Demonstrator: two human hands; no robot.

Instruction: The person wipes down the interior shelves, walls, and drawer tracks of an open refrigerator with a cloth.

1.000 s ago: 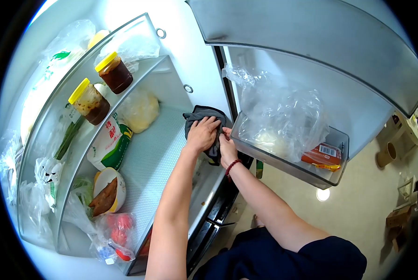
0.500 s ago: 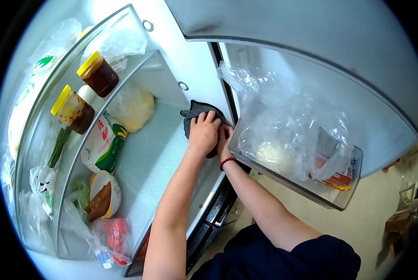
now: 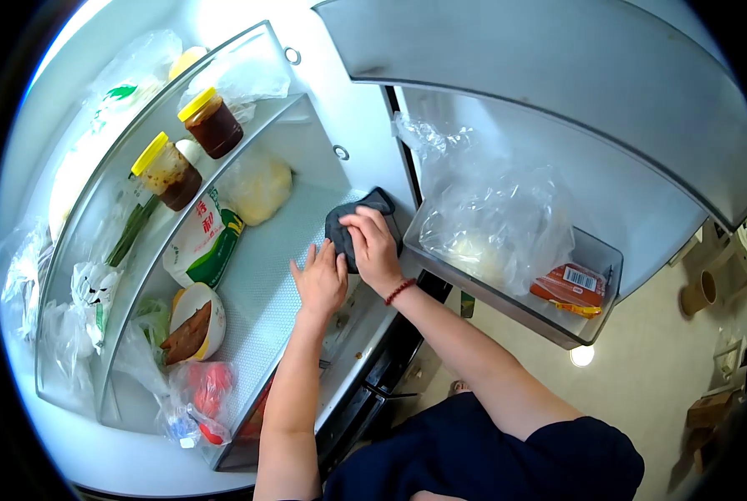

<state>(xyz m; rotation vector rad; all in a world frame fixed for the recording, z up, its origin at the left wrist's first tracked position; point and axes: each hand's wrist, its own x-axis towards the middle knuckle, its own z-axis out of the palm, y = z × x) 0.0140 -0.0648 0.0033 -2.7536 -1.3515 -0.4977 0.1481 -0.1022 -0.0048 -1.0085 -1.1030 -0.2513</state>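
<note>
A dark grey cloth (image 3: 345, 224) lies bunched at the right end of the fridge's textured glass shelf (image 3: 267, 265), near the door hinge side. My right hand (image 3: 375, 252), with a dark red bead bracelet at its wrist, has its bent fingers closed on the cloth's near side. Just left of it, my left hand (image 3: 321, 282) is spread above the shelf edge, its fingertips close to the cloth and nothing seen in its grasp.
On the shelves are yellow-lidded jars (image 3: 213, 125), a green-and-white bag (image 3: 204, 242), a bowl (image 3: 211, 321) and bagged red items (image 3: 211, 388). The open door's bin (image 3: 507, 305) holds plastic bags and a red packet (image 3: 570, 285). A brown bin (image 3: 698, 294) stands on the floor.
My left hand has come off the cloth, down and to the left, with fingers spreading. My right hand has moved up and left from beside the door bin onto the cloth.
</note>
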